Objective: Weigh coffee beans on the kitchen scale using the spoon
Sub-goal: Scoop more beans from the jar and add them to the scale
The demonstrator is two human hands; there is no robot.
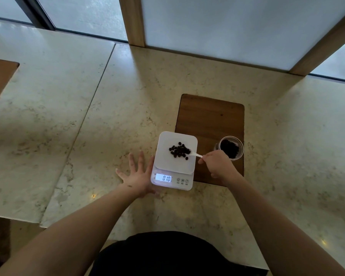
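Centre frame: right hand [217, 164], grip pinching the spoon [196, 155], at beans [179, 150] on the scale [174, 161]; left hand [138, 176] spread flat on the counter [108, 116].

Both bare forearms reach forward from the near edge. The left hand [138, 176] lies flat, palm down, fingers spread and pointing far, its thumb side close against something to its right. The right hand [217, 163] is curled, knuckles up, its fingertips pinched in a closed grip on a thin white handle, wrist slightly bent leftward.
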